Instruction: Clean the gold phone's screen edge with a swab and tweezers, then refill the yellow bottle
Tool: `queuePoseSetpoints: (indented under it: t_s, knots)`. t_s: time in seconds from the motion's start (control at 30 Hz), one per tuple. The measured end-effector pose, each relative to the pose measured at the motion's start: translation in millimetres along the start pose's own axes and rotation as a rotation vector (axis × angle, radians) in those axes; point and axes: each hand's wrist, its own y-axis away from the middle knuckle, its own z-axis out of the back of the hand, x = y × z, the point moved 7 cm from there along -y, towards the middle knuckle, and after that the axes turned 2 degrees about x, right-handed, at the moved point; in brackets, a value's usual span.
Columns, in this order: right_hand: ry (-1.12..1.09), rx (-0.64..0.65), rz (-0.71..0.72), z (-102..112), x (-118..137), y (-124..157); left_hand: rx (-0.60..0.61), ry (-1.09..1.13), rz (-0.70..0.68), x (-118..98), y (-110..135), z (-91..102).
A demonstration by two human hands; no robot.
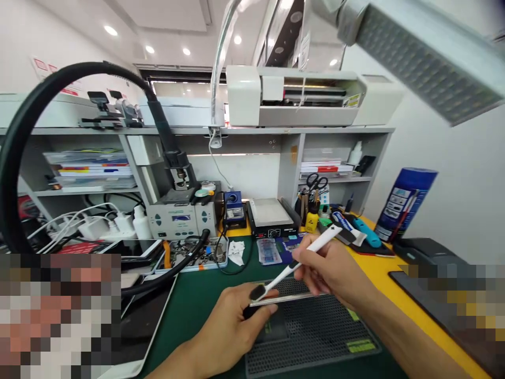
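Observation:
My left hand (231,323) grips the left end of a thin, phone-like device (290,299), fingers above and thumb below. The device is held nearly edge-on, so its silver edge shows and its faces are mostly hidden. In my right hand (327,266) is a white toothbrush (321,239) with a dark head, pinched between thumb and fingers and slanting down to the left. The brush head lies at the device's edge beside my left fingers. Below both hands is a dark, ribbed work mat (307,337) on the green desk surface.
A parts tray (213,252) full of small pieces stands at the back left, with a black hose (185,268) across it. Behind are a heating plate (272,216) and a yellow bottle (311,221). A blue can (406,202) and a tablet (150,321) flank the work area.

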Motion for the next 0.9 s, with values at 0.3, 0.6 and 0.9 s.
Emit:
queuePoseSetpoints:
  t_s: [0.3,0.6,0.9]
  knots:
    - [0.067,-0.078,-0.032,15.4,-4.3,3.0,-0.006,0.011,-0.045,-1.1,1.3,1.6]
    - [0.171,-0.218,-0.058,5.8,4.9,11.5,0.044,0.102,-0.042,-1.7,1.0,1.2]
    - [0.148,-0.318,-0.082,21.0,-2.0,9.6,0.039,0.116,-0.07,-3.0,2.1,-0.1]
